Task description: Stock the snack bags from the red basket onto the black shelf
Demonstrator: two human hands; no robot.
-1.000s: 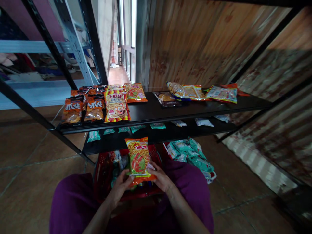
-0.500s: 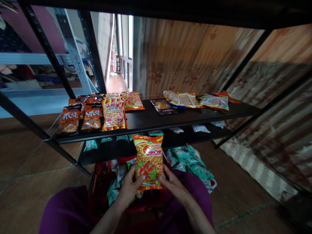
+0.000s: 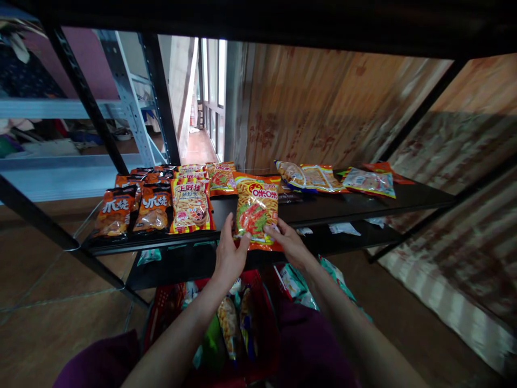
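Raised since the earlier frame, the orange snack bag (image 3: 257, 207), mid-frame, is gripped at lower right by the right hand (image 3: 293, 245); the left hand (image 3: 231, 257) is spread, thumb at its corner. Shelving on the black shelf (image 3: 355, 205) appears underway, calling for level placement.

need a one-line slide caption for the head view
An orange snack bag between the left hand and right hand at a black shelf, with a red basket below.
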